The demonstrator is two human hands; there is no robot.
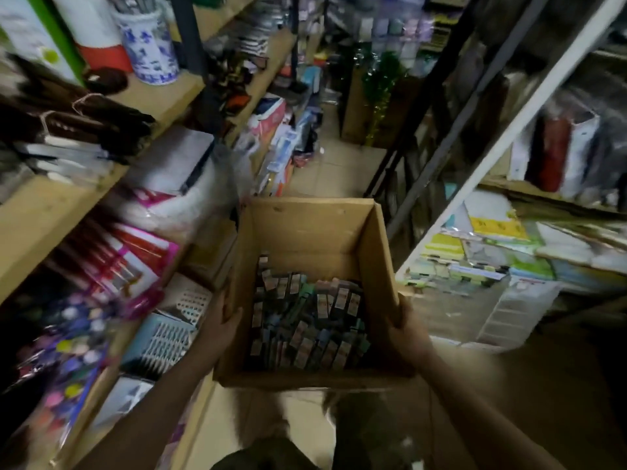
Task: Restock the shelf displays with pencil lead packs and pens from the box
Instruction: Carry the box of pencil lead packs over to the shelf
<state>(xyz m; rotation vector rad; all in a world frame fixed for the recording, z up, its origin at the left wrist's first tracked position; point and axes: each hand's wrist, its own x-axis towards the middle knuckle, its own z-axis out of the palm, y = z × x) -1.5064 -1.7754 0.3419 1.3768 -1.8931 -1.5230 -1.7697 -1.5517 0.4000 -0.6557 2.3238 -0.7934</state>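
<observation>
An open brown cardboard box (305, 228) is carried in front of me, above the aisle floor. Its bottom is covered with several small dark pencil lead packs (307, 320) with pale labels, lying in a loose heap. My left hand (222, 325) grips the box's left wall, thumb over the rim. On the opposite side, my right hand (405, 329) grips the right wall, fingers curled around the edge. The picture is blurred by motion.
Wooden shelves (51, 212) on the left hold notebooks, packaged goods and a blue-and-white ceramic pot (149, 45). A white-framed rack (502, 137) on the right holds paper stacks and bags. A narrow tiled aisle (325, 171) runs ahead, with goods piled along its sides.
</observation>
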